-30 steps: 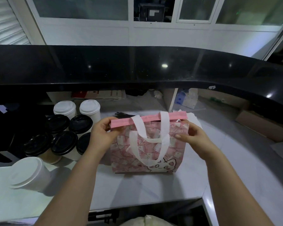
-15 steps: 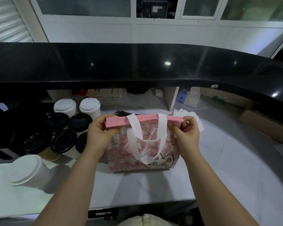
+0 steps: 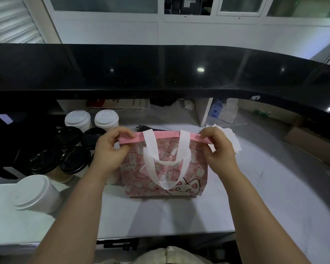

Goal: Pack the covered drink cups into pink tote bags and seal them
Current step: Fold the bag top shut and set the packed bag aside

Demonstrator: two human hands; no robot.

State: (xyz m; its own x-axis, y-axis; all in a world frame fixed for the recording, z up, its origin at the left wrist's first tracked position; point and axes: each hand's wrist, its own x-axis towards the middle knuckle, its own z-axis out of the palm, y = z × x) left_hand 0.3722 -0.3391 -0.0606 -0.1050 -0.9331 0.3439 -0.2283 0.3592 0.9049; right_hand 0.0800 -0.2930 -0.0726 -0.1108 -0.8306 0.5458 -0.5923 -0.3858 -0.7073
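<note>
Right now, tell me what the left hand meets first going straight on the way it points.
The left hand points up and right, pinching the top band of the pink tote bag; pushing on, it would probably crumple that band first; depth is unclear.

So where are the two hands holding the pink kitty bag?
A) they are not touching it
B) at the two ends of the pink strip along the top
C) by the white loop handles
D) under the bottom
B: the left hand and right hand each pinch one end of the plain pink top strip of the pink cat-print tote bag, while the white loop handles hang free.
</note>
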